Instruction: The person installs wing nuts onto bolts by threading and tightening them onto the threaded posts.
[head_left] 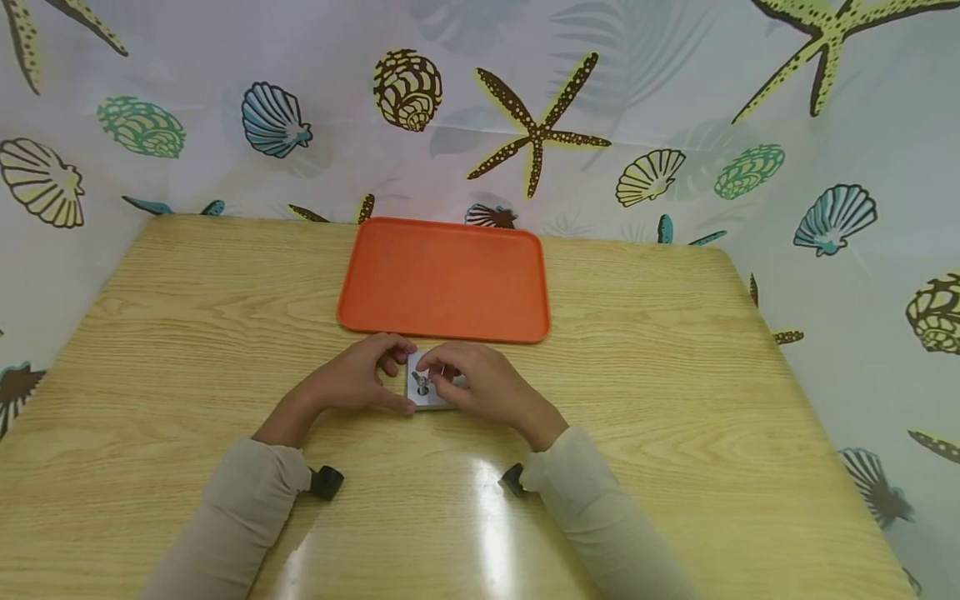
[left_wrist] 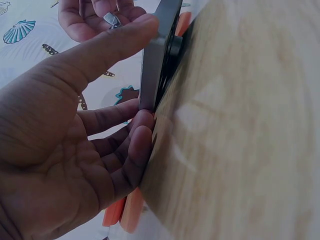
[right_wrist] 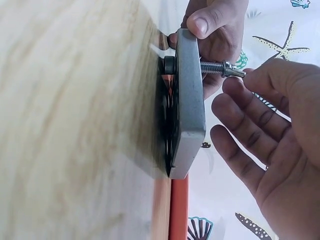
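Observation:
A grey rectangular plate (head_left: 415, 401) lies flat just in front of the orange tray; its underside looks dark in the wrist views. Through it stands a threaded bolt (right_wrist: 212, 67), its round head (right_wrist: 169, 65) below the plate and a wing nut (right_wrist: 232, 71) near its upper end. My left hand (head_left: 363, 375) holds the plate's left end, thumb along the near edge and fingers at the far edge. With thumb and fingertip, my right hand (head_left: 483, 383) pinches the wing nut; its other fingers are loosely bent. The index finger is mostly hidden in the right wrist view.
An orange tray (head_left: 450, 279) lies behind the hands on the wood-grain table (head_left: 675, 358). A white cloth (head_left: 337, 167) with shells and starfish hangs around the back and sides. Dark wrist devices (head_left: 326, 483) sit by the sleeves.

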